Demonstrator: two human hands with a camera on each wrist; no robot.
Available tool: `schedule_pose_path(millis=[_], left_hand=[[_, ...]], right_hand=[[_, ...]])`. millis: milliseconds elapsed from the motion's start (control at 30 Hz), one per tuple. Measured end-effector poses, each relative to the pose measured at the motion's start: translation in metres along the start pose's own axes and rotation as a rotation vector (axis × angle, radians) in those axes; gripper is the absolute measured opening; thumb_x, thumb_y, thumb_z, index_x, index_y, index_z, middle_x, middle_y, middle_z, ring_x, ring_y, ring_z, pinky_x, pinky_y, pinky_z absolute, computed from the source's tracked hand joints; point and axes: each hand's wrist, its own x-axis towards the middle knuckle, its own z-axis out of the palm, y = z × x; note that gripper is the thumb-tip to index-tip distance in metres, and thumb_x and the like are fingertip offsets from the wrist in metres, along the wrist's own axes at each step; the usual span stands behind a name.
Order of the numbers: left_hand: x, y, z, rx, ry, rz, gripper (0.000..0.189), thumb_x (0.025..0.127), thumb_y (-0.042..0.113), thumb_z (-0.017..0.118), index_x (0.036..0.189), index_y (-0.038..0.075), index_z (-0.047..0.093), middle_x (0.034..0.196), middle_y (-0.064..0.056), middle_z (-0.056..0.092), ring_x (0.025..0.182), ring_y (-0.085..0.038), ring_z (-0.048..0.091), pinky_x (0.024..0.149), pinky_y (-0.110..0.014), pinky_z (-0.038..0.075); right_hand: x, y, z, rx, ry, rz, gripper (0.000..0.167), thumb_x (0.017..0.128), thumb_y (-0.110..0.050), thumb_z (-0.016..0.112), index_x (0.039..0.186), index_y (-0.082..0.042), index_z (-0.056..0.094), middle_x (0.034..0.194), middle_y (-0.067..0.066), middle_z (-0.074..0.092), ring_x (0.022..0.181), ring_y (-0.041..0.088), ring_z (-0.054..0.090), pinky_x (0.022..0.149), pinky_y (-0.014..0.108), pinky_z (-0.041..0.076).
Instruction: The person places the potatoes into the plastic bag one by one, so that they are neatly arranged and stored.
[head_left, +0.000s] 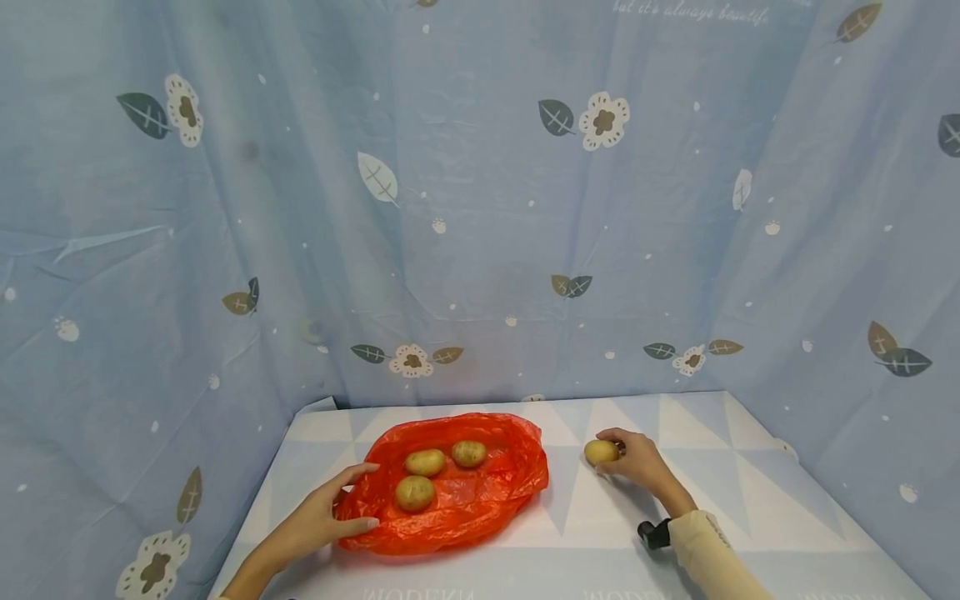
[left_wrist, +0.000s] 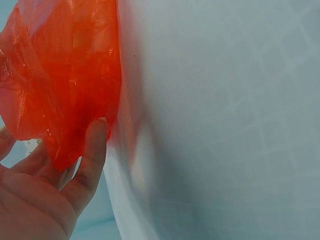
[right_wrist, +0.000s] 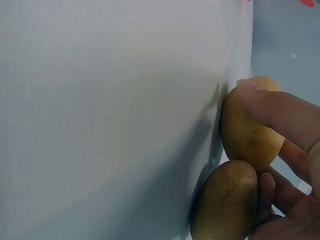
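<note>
A red plastic bag (head_left: 480,492) lies spread on the table with three potatoes in it: one potato (head_left: 415,493) in front, another (head_left: 424,462) behind it and a third (head_left: 468,453) to the right. At the bag's left end is my left hand (head_left: 318,517), thumb and fingers spread around its edge. In the left wrist view the thumb touches the red plastic (left_wrist: 75,75). My right hand (head_left: 637,458) holds a potato (right_wrist: 250,127) at the table surface, right of the bag, thumb over it. A second potato (right_wrist: 225,202) sits beside it, close to the palm.
The table (head_left: 570,517) has a pale cloth with triangle patterns. Behind and at both sides hangs a blue curtain (head_left: 480,250) with leaf and flower prints. A black strap piece (head_left: 655,534) sticks out from the right wrist, by the cream sleeve (head_left: 708,554).
</note>
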Motion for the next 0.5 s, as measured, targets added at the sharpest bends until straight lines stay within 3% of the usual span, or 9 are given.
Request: schedule_pose_path(millis=[500], left_hand=[[0.0021, -0.0020, 0.0018, -0.004, -0.005, 0.005, 0.078, 0.084, 0.034, 0.086, 0.151, 0.020, 0.048, 0.150, -0.017, 0.048, 0.124, -0.034, 0.054, 0.096, -0.055, 0.055]], right_hand=[[-0.0012, -0.0014, 0.0024, -0.033, 0.033, -0.024, 0.052, 0.073, -0.022, 0.095, 0.118, -0.008, 0.073, 0.110, 0.006, 0.073, 0.095, 0.020, 0.064, 0.087, 0.043, 0.052]])
